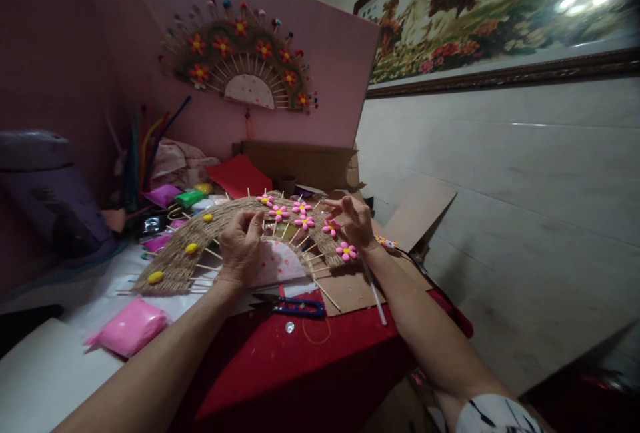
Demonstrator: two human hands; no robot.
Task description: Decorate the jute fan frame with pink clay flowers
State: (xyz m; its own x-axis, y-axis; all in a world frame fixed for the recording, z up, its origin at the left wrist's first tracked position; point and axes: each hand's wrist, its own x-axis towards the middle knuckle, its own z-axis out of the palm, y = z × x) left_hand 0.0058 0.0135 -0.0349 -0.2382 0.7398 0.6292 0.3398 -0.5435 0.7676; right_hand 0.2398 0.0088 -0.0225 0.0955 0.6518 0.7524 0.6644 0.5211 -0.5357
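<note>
A fan-shaped craft piece of twine wound on thin sticks (173, 263) leans on the table in front of me. Pink clay flowers with yellow centres (304, 222) sit on its middle and right side, and yellow clay dots (191, 248) on its left. My left hand (241, 246) is closed over the fan's inner edge, thumb pressed to the curled fingers; what they hold is hidden. Beside the upper right flowers, my right hand (353, 223) has its thumb and finger pinched together. Anything between them is too small to name. A spotted white half-circle (280, 263) fills the fan's centre.
Blue-handled thread snips (295, 306) and a clear gem (290, 328) lie on the red cloth (250, 366). A bag of pink clay (129, 326) is at the left, near more coloured packets (190, 198). A finished fan (245, 63) hangs behind; cardboard (420, 213) leans right.
</note>
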